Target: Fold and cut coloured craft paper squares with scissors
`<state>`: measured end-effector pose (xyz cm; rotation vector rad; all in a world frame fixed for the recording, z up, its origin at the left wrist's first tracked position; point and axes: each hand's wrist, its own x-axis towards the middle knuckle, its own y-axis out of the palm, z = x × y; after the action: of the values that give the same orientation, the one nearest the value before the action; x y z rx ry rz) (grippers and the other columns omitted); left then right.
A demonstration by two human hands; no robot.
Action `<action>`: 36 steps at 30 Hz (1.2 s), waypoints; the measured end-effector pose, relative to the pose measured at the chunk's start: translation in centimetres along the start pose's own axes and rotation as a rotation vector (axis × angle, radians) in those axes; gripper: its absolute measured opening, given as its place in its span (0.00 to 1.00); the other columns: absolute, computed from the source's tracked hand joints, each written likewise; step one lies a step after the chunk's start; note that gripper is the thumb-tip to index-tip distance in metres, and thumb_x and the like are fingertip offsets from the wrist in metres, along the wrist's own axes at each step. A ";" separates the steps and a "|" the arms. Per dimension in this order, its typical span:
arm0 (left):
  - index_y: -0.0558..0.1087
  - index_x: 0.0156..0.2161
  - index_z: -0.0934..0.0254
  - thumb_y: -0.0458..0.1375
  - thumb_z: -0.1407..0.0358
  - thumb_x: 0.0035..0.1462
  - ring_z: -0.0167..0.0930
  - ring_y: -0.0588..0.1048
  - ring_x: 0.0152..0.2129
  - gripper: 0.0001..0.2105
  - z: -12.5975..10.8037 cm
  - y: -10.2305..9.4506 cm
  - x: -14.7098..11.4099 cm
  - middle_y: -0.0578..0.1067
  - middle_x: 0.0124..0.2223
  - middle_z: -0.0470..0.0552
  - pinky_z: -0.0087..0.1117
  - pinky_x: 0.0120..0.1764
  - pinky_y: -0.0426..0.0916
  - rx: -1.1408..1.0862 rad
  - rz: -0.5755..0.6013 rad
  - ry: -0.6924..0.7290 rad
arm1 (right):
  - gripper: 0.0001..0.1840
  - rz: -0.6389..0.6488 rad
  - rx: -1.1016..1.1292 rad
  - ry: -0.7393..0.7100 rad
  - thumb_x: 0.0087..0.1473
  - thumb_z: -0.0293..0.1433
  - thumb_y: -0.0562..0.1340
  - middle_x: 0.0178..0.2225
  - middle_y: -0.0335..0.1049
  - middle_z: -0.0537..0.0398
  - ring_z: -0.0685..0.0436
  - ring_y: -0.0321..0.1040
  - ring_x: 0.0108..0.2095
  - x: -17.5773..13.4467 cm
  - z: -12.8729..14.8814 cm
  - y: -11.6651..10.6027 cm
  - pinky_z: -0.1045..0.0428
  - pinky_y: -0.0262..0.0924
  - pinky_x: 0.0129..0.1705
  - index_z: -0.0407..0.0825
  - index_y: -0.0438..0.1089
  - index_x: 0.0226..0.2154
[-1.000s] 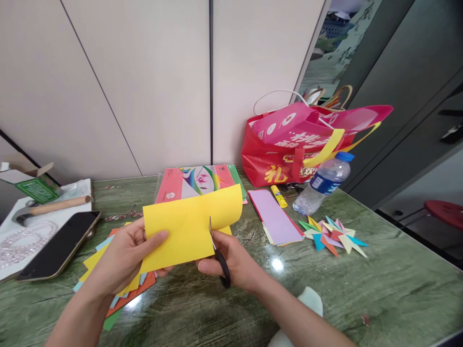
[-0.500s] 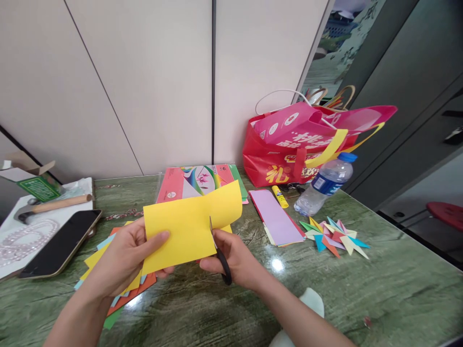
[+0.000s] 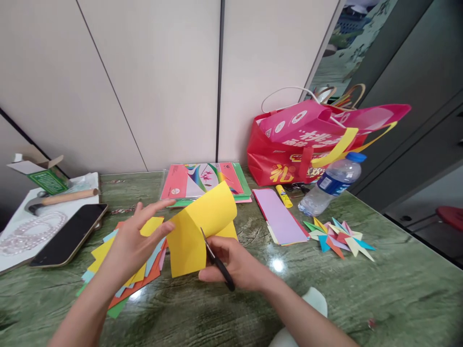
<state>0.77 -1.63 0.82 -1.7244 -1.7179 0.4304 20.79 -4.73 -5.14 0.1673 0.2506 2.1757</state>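
Observation:
My right hand (image 3: 229,262) is wrapped round a pair of scissors (image 3: 221,270) with black handles. Their blades meet a sheet of yellow paper (image 3: 188,246), whose upper part curls over to the right. Left of the sheet, my left hand (image 3: 139,246) is open with its fingers spread, the thumb close to the paper's left edge; whether it touches cannot be made out. Below that hand lies a fanned stack of coloured paper (image 3: 150,270) in yellow, blue, orange and green.
Behind the hands lies a pack of coloured paper (image 3: 177,180). To the right are purple paper strips (image 3: 280,217), a glue stick (image 3: 284,196), a water bottle (image 3: 331,185), folded paper stars (image 3: 340,236) and a red bag (image 3: 267,154). A phone (image 3: 70,233) and a hammer-like tool (image 3: 68,197) lie left.
My left hand has let go of the yellow sheet and opened its fingers. The sheet has swung so its upper part curls more. The camera view has shifted slightly left.

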 end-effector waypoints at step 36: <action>0.65 0.26 0.63 0.53 0.52 0.49 0.22 0.64 0.17 0.15 -1.0 0.2 -1.1 0.65 0.22 0.41 0.21 0.18 0.56 -0.295 0.555 -0.251 | 0.17 0.200 0.028 0.202 0.38 0.30 0.68 0.32 0.71 0.58 0.48 0.67 0.34 -0.8 -0.8 0.5 0.50 0.59 0.41 0.46 0.66 0.33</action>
<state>1.49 -2.92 1.21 -2.4612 -1.5001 0.6865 20.66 -5.82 -5.86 -0.0136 0.3930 2.3910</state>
